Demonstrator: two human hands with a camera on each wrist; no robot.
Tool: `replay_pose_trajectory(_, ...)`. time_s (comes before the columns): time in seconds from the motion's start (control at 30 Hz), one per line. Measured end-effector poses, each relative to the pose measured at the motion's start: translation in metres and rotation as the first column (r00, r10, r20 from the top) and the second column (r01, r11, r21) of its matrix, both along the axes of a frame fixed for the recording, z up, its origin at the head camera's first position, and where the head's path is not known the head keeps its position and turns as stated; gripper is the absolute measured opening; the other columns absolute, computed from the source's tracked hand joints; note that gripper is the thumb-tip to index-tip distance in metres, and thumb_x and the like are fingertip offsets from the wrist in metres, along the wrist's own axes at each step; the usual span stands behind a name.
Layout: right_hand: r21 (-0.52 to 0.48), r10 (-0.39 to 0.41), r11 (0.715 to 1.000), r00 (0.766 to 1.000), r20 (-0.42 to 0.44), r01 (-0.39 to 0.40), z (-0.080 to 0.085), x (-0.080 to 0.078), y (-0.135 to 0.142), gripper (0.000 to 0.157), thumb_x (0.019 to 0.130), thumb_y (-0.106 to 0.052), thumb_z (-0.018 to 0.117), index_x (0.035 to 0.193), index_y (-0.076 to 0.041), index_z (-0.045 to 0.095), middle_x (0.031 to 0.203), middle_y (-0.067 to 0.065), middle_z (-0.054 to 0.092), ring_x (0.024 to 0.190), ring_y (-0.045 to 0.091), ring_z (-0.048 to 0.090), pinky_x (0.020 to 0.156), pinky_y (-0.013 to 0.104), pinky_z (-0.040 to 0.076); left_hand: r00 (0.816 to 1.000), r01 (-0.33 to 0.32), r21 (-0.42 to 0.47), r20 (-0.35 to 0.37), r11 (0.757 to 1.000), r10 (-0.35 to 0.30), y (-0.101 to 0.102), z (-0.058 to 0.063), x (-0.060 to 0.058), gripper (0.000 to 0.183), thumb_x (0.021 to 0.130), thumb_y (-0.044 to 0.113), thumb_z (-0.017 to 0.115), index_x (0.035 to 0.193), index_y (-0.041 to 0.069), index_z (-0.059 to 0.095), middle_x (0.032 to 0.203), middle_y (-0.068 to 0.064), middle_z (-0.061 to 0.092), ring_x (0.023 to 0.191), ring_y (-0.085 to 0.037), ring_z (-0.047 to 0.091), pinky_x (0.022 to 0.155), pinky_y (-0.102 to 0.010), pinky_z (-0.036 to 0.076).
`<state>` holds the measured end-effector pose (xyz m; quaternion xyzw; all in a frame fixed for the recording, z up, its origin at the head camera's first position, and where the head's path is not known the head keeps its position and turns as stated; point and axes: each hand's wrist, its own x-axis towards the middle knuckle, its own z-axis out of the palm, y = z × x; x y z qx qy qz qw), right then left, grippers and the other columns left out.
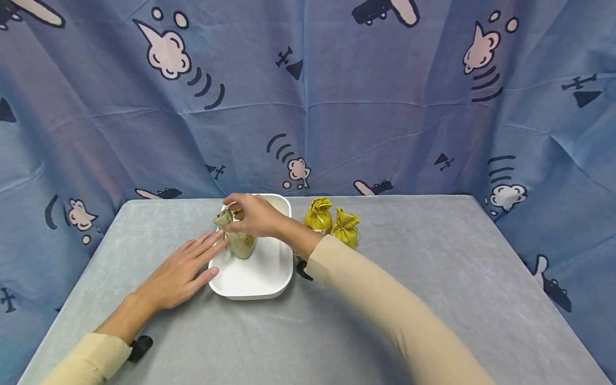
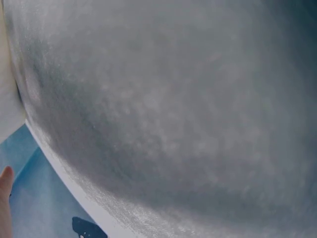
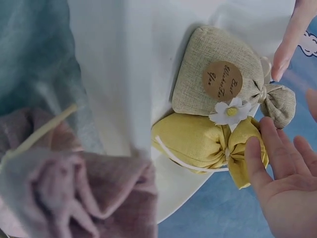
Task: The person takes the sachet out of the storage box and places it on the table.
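Note:
In a white tray (image 1: 260, 278) lie a beige linen sachet (image 3: 193, 84) with a round brown label and a yellow sachet (image 3: 190, 136). A white flower (image 3: 231, 112) sits between them. My right hand (image 1: 257, 215) reaches over the tray from the right. Its fingertips touch the tied top of the yellow sachet, thumb spread apart. My left hand (image 1: 185, 270) rests on the tray's left side, fingers straight, near the beige sachet's neck. One left finger (image 3: 286, 54) shows in the right wrist view; the left wrist view shows mostly grey tabletop.
Two more yellow sachets, one behind (image 1: 318, 215) and one in front (image 1: 345, 229), stand right of the tray. Blurred mauve-looking cloth (image 3: 99, 198) fills the right wrist view's lower left. A patterned blue curtain (image 1: 308, 107) hangs behind the grey table (image 1: 457, 267).

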<state>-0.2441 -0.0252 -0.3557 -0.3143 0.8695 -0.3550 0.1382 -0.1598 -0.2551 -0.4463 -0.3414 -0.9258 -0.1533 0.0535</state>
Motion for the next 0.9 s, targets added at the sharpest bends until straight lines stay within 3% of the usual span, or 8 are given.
replay_pose_trajectory(0.57, 0.102, 0.023, 0.995, 0.998, -0.052, -0.017, -0.001, -0.005, -0.012, 0.054, 0.089, -0.016, 0.076, 0.138, -0.004, 0.055, 0.128, 0.012, 0.066, 0.112, 0.021, 0.066, 0.091, 0.021, 0.05, 1.0, -0.01, 0.0, 0.021, 1.0, 0.01, 0.0, 0.0, 0.0, 0.06, 0.104, 0.037, 0.049, 0.159, 0.023, 0.029, 0.165, 0.002, 0.021, 0.15, -0.03, 0.022, 0.114, -0.057, 0.023)
replay_pose_trajectory(0.9, 0.14, 0.003, 0.99, 1.0, -0.028, 0.001, 0.001, -0.005, -0.018, 0.053, 0.09, -0.015, 0.075, 0.139, -0.008, 0.054, 0.128, 0.01, 0.066, 0.111, 0.02, 0.065, 0.088, 0.023, 0.051, 0.999, -0.018, 0.005, 0.029, 1.0, 0.018, 0.0, -0.001, 0.001, 0.06, 0.104, 0.038, 0.049, 0.159, 0.025, 0.028, 0.165, 0.002, 0.02, 0.15, -0.03, 0.021, 0.115, -0.058, 0.023)
